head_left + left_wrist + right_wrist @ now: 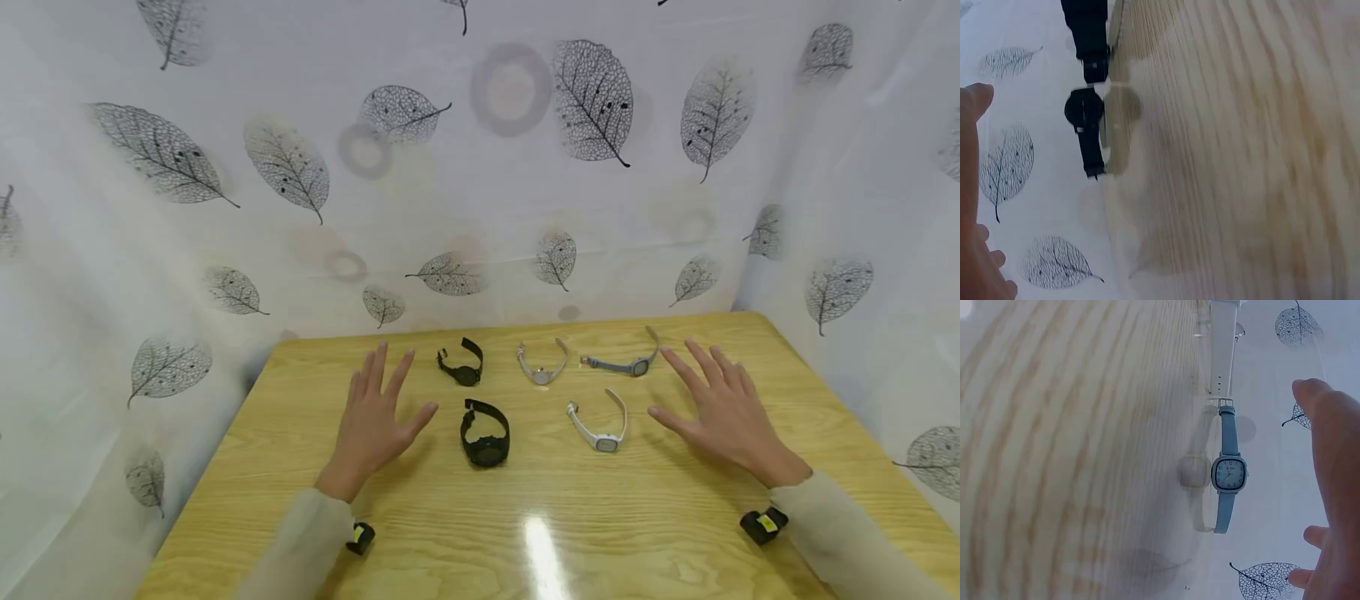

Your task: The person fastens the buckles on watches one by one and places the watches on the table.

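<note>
My left hand (375,429) is spread with straight fingers, left of the watches, holding nothing. Nearest to it are a small black watch (467,376) at the back and a larger black watch (487,450) in front, its strap curved up in a loop. My right hand (723,412) is likewise spread and holds nothing. Its fingertips are near a blue-grey watch (615,367), whose squarish dial (1230,473) shows in the right wrist view. A white watch (606,442) lies left of that hand, and a pale-strapped watch (541,377) lies at the back middle.
The wooden table (450,533) carries all the watches, three at the back and two in front. A white leaf-printed sheet (465,192) hangs behind the table and along its sides. Each wrist wears a small black device, such as the right one (763,525).
</note>
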Demonstrator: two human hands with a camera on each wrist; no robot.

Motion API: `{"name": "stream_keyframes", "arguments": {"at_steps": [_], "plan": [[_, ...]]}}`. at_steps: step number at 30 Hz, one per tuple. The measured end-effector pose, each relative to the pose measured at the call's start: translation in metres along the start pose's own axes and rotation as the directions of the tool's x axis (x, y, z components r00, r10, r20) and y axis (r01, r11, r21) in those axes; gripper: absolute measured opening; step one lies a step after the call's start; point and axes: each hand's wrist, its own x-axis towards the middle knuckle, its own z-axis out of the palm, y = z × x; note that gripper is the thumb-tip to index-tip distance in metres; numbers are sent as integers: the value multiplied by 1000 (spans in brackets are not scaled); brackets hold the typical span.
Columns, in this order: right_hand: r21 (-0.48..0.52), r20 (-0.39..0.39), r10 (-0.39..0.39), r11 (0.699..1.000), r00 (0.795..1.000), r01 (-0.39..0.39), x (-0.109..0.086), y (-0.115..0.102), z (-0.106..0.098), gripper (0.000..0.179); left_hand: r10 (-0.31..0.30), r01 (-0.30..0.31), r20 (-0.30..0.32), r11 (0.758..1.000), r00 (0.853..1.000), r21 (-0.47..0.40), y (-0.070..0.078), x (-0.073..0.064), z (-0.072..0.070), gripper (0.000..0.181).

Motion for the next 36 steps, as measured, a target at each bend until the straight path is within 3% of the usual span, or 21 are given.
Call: {"name": "stream_keyframes", "arguments": {"at_steps": [6, 14, 22, 28, 32, 36], "plan": [[23, -6, -9, 1000, 1000, 9, 0, -4, -1, 96, 62, -66, -62, 996, 996, -56, 24, 2, 10, 90], [126, 88, 56, 990, 995, -67, -1, -14, 1, 95, 113, -132, -116, 976, 987, -174, 70, 6, 10, 94], [292, 136, 85, 949, 987, -122, -2, -23, 6, 92, 161, -203, -180, 947, 970, -248, 124, 13, 13, 86], [373, 137, 101, 916, 985, -146, -3, -29, 13, 86, 187, -250, -230, 924, 955, -289, 155, 17, 31, 87], [395, 154, 127, 901, 980, -179, -1, -33, 15, 83, 163, -216, -176, 912, 971, -349, 170, 21, 44, 84], [415, 183, 154, 883, 971, -218, 1, -36, 15, 80, 95, -107, -51, 895, 994, -434, 180, 24, 56, 81]]}}
